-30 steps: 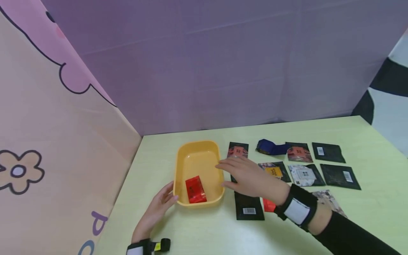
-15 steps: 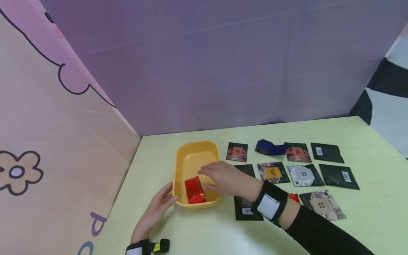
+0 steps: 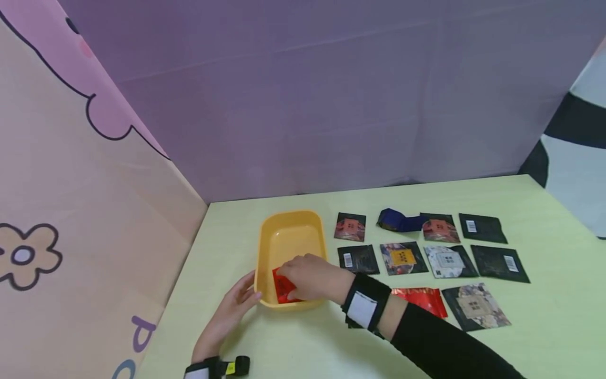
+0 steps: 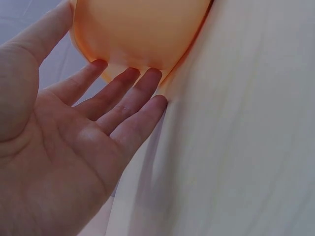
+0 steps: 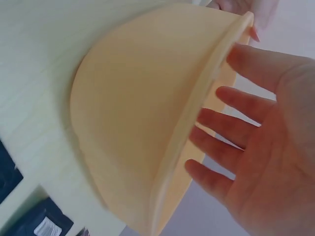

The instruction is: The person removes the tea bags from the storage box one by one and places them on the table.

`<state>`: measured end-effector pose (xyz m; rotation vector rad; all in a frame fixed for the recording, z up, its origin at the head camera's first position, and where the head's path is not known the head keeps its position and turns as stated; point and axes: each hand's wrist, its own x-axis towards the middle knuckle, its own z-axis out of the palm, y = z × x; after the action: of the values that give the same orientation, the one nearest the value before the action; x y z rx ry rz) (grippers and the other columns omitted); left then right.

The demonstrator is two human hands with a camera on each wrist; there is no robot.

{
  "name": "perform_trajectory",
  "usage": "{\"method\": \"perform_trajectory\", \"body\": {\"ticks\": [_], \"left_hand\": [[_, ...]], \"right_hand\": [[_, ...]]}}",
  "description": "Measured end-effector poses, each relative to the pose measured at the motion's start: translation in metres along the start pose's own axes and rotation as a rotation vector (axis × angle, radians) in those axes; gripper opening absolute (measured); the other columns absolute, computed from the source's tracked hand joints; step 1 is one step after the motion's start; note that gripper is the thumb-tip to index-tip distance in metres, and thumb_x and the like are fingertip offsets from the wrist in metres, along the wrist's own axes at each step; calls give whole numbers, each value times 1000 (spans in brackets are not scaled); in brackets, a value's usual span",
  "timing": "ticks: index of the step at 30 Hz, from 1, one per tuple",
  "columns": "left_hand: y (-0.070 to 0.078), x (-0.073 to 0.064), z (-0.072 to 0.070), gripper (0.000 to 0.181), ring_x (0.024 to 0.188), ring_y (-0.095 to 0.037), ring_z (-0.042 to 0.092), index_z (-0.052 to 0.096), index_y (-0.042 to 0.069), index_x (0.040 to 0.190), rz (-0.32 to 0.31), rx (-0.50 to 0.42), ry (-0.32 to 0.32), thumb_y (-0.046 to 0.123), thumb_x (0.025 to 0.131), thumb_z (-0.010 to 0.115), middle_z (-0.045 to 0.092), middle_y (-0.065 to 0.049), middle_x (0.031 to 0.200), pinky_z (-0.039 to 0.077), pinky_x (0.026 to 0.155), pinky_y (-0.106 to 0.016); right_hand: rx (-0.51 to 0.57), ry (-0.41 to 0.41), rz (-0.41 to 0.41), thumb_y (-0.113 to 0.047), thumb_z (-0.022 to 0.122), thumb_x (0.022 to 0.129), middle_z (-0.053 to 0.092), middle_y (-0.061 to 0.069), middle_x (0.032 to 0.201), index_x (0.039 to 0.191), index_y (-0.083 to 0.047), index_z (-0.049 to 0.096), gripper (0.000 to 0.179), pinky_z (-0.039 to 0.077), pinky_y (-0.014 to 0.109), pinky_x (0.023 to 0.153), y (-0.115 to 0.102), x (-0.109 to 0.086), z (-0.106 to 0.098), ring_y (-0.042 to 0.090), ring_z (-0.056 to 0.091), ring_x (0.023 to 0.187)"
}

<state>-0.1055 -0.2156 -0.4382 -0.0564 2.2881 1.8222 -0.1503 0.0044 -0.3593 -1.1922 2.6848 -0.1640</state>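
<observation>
A yellow plastic tray (image 3: 291,231) sits on the table with a red packet (image 3: 282,287) lying at its near end. At the tray's near left corner, my left hand (image 3: 231,309) holds the rim, thumb over the edge and fingers against the outer wall (image 4: 142,34). My right hand (image 3: 310,276) reaches into the tray over the red packet and covers part of it, fingertips right at its surface. In the right wrist view, the right hand's fingers (image 5: 216,140) are spread and only slightly bent behind the tray rim, with the thumb apart; the packet is hidden there.
To the tray's right lie several flat packets, among them a black barcoded one (image 3: 358,259) and a floral one (image 3: 477,306). Another red packet (image 3: 421,300) is partly behind my right forearm. Farther back is a folded dark blue piece (image 3: 400,220). A purple curtain (image 3: 322,105) hangs behind.
My right hand has moved left and down from above the tray's right rim to the red packet inside. The left hand has stayed on the tray.
</observation>
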Motion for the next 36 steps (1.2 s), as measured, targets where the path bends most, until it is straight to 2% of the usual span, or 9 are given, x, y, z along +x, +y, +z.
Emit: {"method": "perform_trajectory", "body": {"ticks": [5, 15, 20, 25, 28, 33, 36], "left_hand": [[-2, -2, -2, 59, 132, -39, 46, 40, 6, 150, 14, 1, -9, 18, 98, 64, 40, -17, 153, 40, 107, -54], [3, 1, -1, 60, 133, -40, 46, 41, 8, 150, 16, 43, -12, 22, 97, 65, 41, -17, 153, 43, 105, -53], [4, 3, -2, 58, 133, -39, 46, 41, 8, 150, 41, 27, -26, 19, 98, 64, 39, -17, 153, 42, 106, -53], [-1, 1, -4, 57, 132, -38, 47, 41, 6, 150, 62, -3, -31, 16, 98, 63, 40, -18, 153, 41, 107, -50], [-4, 0, -4, 57, 131, -39, 47, 40, 5, 149, 71, -5, -24, 14, 98, 63, 40, -19, 152, 42, 107, -50], [-5, -1, -3, 57, 132, -40, 47, 40, 4, 150, 75, -5, -22, 15, 99, 62, 40, -20, 152, 42, 107, -50], [-5, 0, -2, 56, 132, -39, 47, 40, 5, 150, 80, -11, -27, 15, 98, 62, 41, -19, 152, 42, 107, -50]], "right_hand": [[44, -53, 44, -35, 77, 87, 66, -8, 100, 123, -19, 67, 41, 47, 32, 88, -3, 8, 7, 13, 53, 87], [119, -161, 170, -27, 77, 88, 56, -5, 86, 125, -22, 66, 39, 43, 31, 81, 0, 12, 14, 15, 50, 83], [103, -158, 183, -22, 76, 89, 56, -5, 86, 126, -22, 66, 38, 42, 31, 82, 2, 13, 14, 15, 50, 82], [62, -143, 147, -20, 79, 86, 56, -4, 81, 117, -21, 68, 33, 42, 29, 77, 1, 15, 18, 15, 50, 78], [66, -146, 157, -20, 79, 85, 55, -4, 81, 115, -22, 67, 32, 41, 29, 77, 1, 17, 19, 15, 50, 78], [61, -149, 172, -23, 70, 91, 58, -4, 82, 130, -25, 64, 39, 45, 37, 95, -2, 19, 20, 16, 52, 81], [1, -102, 146, -26, 64, 97, 62, -4, 89, 134, -25, 61, 37, 47, 39, 95, -3, 20, 21, 16, 53, 82]]}}
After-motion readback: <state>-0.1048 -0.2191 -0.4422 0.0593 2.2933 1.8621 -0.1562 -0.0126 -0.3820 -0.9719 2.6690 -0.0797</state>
